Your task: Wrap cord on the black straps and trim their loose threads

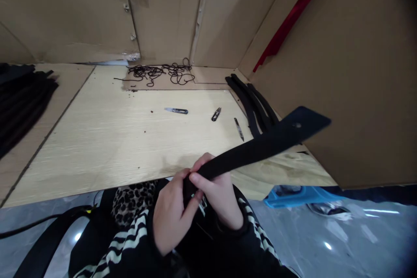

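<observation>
A long black strap (pixel 260 147) with a small hole near its wide, angled end runs up and to the right from my hands. My left hand (pixel 174 208) is closed around its lower part, thumb and fingers pressed together. Beside it, my right hand (pixel 218 191) grips the strap with the thumb on top. Both hands are close together at the table's front edge, over my lap. The strap's lower end is mostly hidden by my fingers. On the table ahead lie one pair of thread snips (pixel 176 110), a second, smaller pair of snips (pixel 216 114) and a thin pointed tool (pixel 239 129).
Several black straps (pixel 250 104) lie at the right by the cardboard wall (pixel 358 95). A pile of black strips (pixel 22 104) sits at the far left. Tangled dark cord (pixel 159 71) lies at the back. A red strip (pixel 293 19) hangs on the right wall. Below is a blue plastic object (pixel 302 195).
</observation>
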{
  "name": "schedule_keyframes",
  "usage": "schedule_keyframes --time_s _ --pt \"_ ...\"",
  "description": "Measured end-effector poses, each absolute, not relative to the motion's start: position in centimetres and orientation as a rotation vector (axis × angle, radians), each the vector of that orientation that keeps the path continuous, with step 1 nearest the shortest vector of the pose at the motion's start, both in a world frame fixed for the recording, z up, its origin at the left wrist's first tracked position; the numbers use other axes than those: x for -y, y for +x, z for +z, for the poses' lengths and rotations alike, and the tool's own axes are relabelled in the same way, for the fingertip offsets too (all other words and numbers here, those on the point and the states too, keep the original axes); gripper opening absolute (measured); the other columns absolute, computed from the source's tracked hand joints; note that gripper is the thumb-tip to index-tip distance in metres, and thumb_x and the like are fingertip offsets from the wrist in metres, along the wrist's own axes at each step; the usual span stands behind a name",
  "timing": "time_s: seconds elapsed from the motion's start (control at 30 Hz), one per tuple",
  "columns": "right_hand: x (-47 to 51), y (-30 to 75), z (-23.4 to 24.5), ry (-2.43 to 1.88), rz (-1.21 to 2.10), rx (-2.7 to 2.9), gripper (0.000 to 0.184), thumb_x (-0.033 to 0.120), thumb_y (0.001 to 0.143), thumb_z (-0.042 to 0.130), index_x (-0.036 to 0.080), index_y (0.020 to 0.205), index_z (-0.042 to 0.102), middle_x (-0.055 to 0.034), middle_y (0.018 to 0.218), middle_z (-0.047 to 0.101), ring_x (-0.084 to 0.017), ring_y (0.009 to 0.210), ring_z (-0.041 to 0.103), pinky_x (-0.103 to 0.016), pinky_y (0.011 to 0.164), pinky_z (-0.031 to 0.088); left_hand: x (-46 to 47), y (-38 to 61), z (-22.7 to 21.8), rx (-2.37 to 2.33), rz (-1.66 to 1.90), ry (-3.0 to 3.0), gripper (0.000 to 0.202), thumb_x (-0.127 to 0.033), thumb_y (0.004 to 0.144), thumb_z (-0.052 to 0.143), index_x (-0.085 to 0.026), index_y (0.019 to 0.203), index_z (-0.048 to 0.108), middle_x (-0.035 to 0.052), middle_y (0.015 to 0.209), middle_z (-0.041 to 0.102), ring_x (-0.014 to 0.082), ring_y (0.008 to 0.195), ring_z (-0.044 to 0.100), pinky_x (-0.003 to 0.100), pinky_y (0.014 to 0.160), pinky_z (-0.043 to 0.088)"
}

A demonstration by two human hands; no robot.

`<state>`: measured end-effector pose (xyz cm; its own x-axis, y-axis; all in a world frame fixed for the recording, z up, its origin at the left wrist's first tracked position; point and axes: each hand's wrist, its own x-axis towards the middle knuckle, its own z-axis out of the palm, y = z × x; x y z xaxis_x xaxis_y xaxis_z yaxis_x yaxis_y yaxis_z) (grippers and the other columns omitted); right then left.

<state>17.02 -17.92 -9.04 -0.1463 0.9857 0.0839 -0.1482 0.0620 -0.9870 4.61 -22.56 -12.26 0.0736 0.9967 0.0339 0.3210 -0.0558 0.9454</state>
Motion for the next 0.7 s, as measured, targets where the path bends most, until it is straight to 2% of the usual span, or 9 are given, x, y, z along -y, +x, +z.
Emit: schedule_keyframes --time_s 0.1,0.17,0.27,0.3,0.4,0.47,0.53,0.57,0.7 --pt "17.8 17.9 -8.6 -0.89 1.389 1.438 0.04 0.039 0.071 0.078 0.019 0.102 0.064 0.0025 0.071 0.056 -0.009 0.06 0.05 -0.02 0.053 0.04 21.8 4.6 -11.8 -1.199 0.996 1.3 0.024 -0.034 0.088 0.053 -0.021 0.108 0.054 0.0059 0.102 0.066 0.0208 0.097 0.063 0.035 0.09 0.047" --pt "17.5 19.1 -8.0 -0.941 1.325 1.682 0.045 0.035 0.075 0.076 0.019 0.115 0.062 0.0026 0.072 0.054 -0.01 0.062 0.05 -0.02 0.055 0.04 21.5 4.2 -11.8 -1.1 1.007 1.074 0.025 -0.04 0.084 0.06 -0.02 0.099 0.056 0.0012 0.086 0.063 0.0141 0.076 0.06 0.026 0.072 0.049" --pt "16.7 21.1 -7.2 -0.987 1.221 2.025 0.017 0.029 0.088 0.063 0.015 0.094 0.07 -0.0023 0.075 0.064 -0.011 0.069 0.057 -0.023 0.063 0.043 21.4 3.6 -12.3 -0.975 0.987 0.791 0.039 -0.05 0.077 0.068 -0.019 0.095 0.052 -0.0066 0.065 0.047 0.0048 0.046 0.038 0.018 0.045 0.033" --pt "16.3 21.8 -7.0 -0.966 1.234 2.096 0.019 0.029 0.09 0.06 0.014 0.089 0.071 -0.0038 0.076 0.067 -0.012 0.07 0.06 -0.024 0.065 0.045 21.4 3.3 -12.4 -0.931 0.968 0.746 0.042 -0.053 0.076 0.068 -0.019 0.094 0.051 -0.0085 0.061 0.042 0.0035 0.043 0.031 0.018 0.043 0.027" --pt "14.3 24.0 -6.7 -0.926 1.348 2.228 0.023 0.032 0.089 0.06 0.012 0.087 0.072 -0.0061 0.077 0.07 -0.014 0.07 0.063 -0.025 0.065 0.047 21.4 2.0 -12.3 -0.882 0.938 0.809 0.049 -0.065 0.078 0.059 -0.019 0.092 0.051 -0.0078 0.059 0.039 0.0047 0.044 0.029 0.018 0.042 0.025" --pt "12.4 25.4 -6.2 -0.981 1.403 2.302 0.027 0.035 0.088 0.062 0.011 0.084 0.072 -0.007 0.077 0.07 -0.015 0.071 0.064 -0.025 0.065 0.048 21.4 0.8 -11.5 -0.919 0.9 1.105 0.057 -0.074 0.077 0.048 -0.019 0.091 0.053 -0.0027 0.066 0.047 0.0087 0.051 0.04 0.021 0.046 0.032" --pt "10.8 26.3 -5.0 -1.093 1.347 2.367 0.032 0.04 0.088 0.061 0.011 0.08 0.071 -0.0063 0.074 0.069 -0.015 0.068 0.062 -0.025 0.063 0.047 21.7 0.0 -10.4 -0.924 0.679 1.619 0.063 -0.078 0.077 0.038 -0.019 0.088 0.056 0.0019 0.072 0.055 0.015 0.063 0.051 0.026 0.057 0.041" --pt "10.3 26.5 -4.1 -1.132 1.273 2.434 0.034 0.042 0.088 0.06 0.011 0.079 0.071 -0.0055 0.071 0.068 -0.014 0.064 0.06 -0.025 0.06 0.045 21.9 -0.2 -9.8 -0.989 0.524 1.837 0.061 -0.075 0.081 0.035 -0.019 0.089 0.057 0.0035 0.076 0.06 0.018 0.067 0.056 0.029 0.062 0.044" --pt "11.7 26.2 1.0 -1.108 0.858 2.716 0.032 0.042 0.088 0.06 0.015 0.076 0.071 -0.0014 0.06 0.062 -0.01 0.051 0.049 -0.024 0.049 0.035 23.0 -0.3 -8.1 -1.363 -0.068 2.362 0.042 -0.058 0.09 0.04 -0.021 0.094 0.058 0.0059 0.082 0.067 0.0265 0.07 0.066 0.033 0.06 0.048"
